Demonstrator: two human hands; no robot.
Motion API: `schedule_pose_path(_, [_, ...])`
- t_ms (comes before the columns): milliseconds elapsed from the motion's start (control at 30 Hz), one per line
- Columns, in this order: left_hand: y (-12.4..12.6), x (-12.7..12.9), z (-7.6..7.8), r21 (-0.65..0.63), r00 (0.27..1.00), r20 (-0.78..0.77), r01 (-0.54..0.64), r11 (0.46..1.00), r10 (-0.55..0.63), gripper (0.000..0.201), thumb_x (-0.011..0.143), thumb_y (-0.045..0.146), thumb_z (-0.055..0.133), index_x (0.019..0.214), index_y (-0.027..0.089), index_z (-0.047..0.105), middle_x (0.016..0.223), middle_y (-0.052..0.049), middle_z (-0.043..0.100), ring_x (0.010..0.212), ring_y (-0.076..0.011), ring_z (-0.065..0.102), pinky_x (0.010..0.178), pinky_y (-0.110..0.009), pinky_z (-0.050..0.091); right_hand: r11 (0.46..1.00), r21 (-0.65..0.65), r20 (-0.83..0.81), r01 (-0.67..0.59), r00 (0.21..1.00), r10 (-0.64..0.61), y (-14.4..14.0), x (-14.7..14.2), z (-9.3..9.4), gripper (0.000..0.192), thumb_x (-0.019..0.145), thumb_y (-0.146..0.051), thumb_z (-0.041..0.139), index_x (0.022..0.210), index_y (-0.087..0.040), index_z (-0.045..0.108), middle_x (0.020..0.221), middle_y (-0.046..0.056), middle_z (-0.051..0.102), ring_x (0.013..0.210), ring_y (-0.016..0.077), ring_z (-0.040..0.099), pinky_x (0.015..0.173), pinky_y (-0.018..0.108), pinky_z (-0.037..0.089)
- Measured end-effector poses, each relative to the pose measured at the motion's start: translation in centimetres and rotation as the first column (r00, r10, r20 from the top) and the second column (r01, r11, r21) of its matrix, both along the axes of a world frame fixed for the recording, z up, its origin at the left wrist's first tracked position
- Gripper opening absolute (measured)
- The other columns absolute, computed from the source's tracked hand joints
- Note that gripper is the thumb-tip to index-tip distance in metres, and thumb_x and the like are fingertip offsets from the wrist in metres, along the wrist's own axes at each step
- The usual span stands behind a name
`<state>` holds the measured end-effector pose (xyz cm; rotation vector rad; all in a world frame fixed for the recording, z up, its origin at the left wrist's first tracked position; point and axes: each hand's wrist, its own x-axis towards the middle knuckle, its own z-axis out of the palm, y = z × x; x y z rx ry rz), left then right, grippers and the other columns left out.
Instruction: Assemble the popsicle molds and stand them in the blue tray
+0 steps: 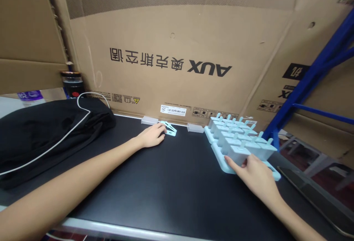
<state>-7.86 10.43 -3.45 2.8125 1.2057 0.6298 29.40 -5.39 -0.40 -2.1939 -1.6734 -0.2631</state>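
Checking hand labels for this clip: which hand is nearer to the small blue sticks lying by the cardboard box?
Left. The left hand touches the blue sticks with its fingertips. The right hand is well off to the side, on the popsicle mould tray.

Left hand [151, 136] stretched forward, fingers curled; right hand [256, 172] palm-down, fingers spread.

The big cardboard box [177, 49] behind the table shows "AUX" upside down, with Chinese signs beside it. A small white sticker [173, 110] sits low on it, its print too tiny to read.
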Motion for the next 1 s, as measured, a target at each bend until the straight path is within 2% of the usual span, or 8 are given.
schedule_pose_path(200, [0.2, 0.0, -0.2, 0.011, 1.0, -0.004, 0.009, 1.0, -0.009, 0.022, 0.094, 0.029, 0.042, 0.108, 0.022, 0.057, 0.127, -0.008, 0.055, 0.12, -0.025, 0.055, 0.106, -0.042, 0.046, 0.996, 0.059, -0.178, 0.071, 0.982, -0.059, 0.1, 0.1, 0.4, 0.05, 0.074, -0.076, 0.045, 0.066, -0.027, 0.037, 0.062, 0.008, 0.058, 0.064, 0.0268, 0.06, 0.062, 0.037, 0.043])
schedule_pose_path(333, [0.3, -0.1, -0.4, 0.019, 1.0, 0.007, 0.004, 1.0, -0.004, 0.022, 0.094, 0.029, 0.042, 0.108, 0.022, 0.057, 0.126, -0.008, 0.055, 0.122, -0.0251, 0.053, 0.107, -0.042, 0.045, 0.98, 0.185, -0.32, 0.072, 0.947, -0.009, -0.4, -0.2, 1.1, 0.049, 0.069, -0.072, 0.049, 0.076, -0.023, 0.049, 0.074, 0.011, 0.064, 0.074, 0.03, 0.064, 0.069, 0.039, 0.047])
schedule_pose_path(433, [0.4, -0.2, -0.5, 0.017, 1.0, 0.018, -0.008, 1.0, 0.008, 0.023, 0.094, 0.031, 0.042, 0.108, 0.023, 0.058, 0.128, -0.008, 0.055, 0.124, -0.0261, 0.051, 0.107, -0.043, 0.044, 0.949, 0.316, -0.356, -0.01, 0.926, 0.128, -1.4, -2.1, 1.3, 0.05, 0.069, -0.064, 0.054, 0.095, -0.021, 0.055, 0.089, 0.01, 0.068, 0.084, 0.0297, 0.066, 0.076, 0.04, 0.048])
schedule_pose_path(533, [0.5, -0.3, -0.6, 0.005, 1.0, 0.021, -0.01, 1.0, 0.01, 0.023, 0.093, 0.031, 0.043, 0.108, 0.023, 0.058, 0.128, -0.008, 0.056, 0.124, -0.0263, 0.052, 0.108, -0.043, 0.043, 0.905, 0.349, -0.339, -0.244, 0.867, 0.365, -1.7, -5.6, 1.7, 0.04, 0.075, -0.05, 0.054, 0.103, -0.022, 0.051, 0.102, 0.009, 0.068, 0.092, 0.0255, 0.066, 0.081, 0.037, 0.049])
schedule_pose_path(667, [0.5, -0.2, -0.6, -0.004, 1.0, 0.021, -0.003, 1.0, 0.003, 0.022, 0.093, 0.03, 0.043, 0.108, 0.023, 0.057, 0.125, -0.007, 0.058, 0.12, -0.0255, 0.055, 0.106, -0.043, 0.045, 0.866, 0.123, -0.234, -0.485, 0.834, 0.5, 1.3, -10.9, 4.3, 0.031, 0.08, -0.036, 0.047, 0.105, -0.02, 0.042, 0.096, 0.01, 0.065, 0.083, 0.0222, 0.064, 0.074, 0.032, 0.048])
schedule_pose_path(733, [0.4, -0.2, -0.4, -0.002, 1.0, 0.02, -0.004, 1.0, 0.004, 0.021, 0.092, 0.029, 0.043, 0.107, 0.023, 0.057, 0.123, -0.008, 0.059, 0.118, -0.0253, 0.056, 0.104, -0.043, 0.046, 0.878, -0.029, -0.106, -0.478, 0.875, 0.473, 4.4, -13.0, 6.2, 0.032, 0.085, -0.037, 0.041, 0.11, -0.018, 0.04, 0.098, 0.013, 0.064, 0.083, 0.0245, 0.063, 0.07, 0.033, 0.046])
schedule_pose_path(867, [0.0, -0.1, -0.1, 0.004, 1.0, 0.021, -0.015, 1.0, 0.015, 0.02, 0.092, 0.029, 0.044, 0.107, 0.023, 0.056, 0.117, -0.007, 0.061, 0.114, -0.0245, 0.058, 0.101, -0.041, 0.047, 0.856, -0.352, 0.238, -0.38, 0.848, 0.474, 10.7, -15.7, 8.8, 0.055, 0.087, -0.046, 0.041, 0.132, -0.013, 0.036, 0.125, 0.023, 0.056, 0.107, 0.0354, 0.061, 0.084, 0.043, 0.046])
schedule_pose_path(1000, [-0.1, -0.2, 0.1, 0.004, 1.0, 0.023, -0.018, 1.0, 0.018, 0.019, 0.092, 0.029, 0.044, 0.105, 0.023, 0.057, 0.115, -0.007, 0.061, 0.112, -0.0241, 0.058, 0.1, -0.04, 0.047, 0.832, -0.462, 0.293, -0.306, 0.833, 0.469, 13.8, -17.0, 9.2, 0.073, 0.085, -0.059, 0.043, 0.139, -0.011, 0.038, 0.128, 0.026, 0.056, 0.113, 0.0407, 0.059, 0.089, 0.049, 0.045])
